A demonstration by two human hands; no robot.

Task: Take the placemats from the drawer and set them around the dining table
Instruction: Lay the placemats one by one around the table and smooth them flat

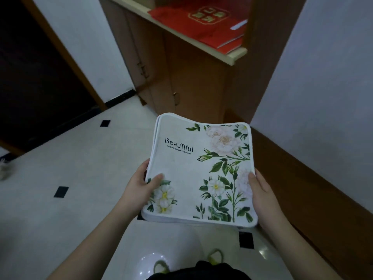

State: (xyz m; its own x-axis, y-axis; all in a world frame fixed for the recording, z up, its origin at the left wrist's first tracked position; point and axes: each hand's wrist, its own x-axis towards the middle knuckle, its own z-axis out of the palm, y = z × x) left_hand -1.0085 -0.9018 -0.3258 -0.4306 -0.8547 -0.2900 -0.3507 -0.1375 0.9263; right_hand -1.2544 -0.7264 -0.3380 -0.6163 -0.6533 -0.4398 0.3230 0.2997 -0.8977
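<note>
A stack of placemats (193, 170) sat in the centre of the frame, floral print up, carried above the floor (60, 158). The left hand (139, 190) gripped its left edge, thumb on top, and the right hand (262, 197) did the same on the right; the fingers underneath were hidden. White tiles with small black insets spread below. Upper centre, a wooden cabinet (191, 81) stood with doors closed, and red bags (203, 25) lay on its shelf (232, 55). A dark doorway (30, 77) filled the upper left.
</note>
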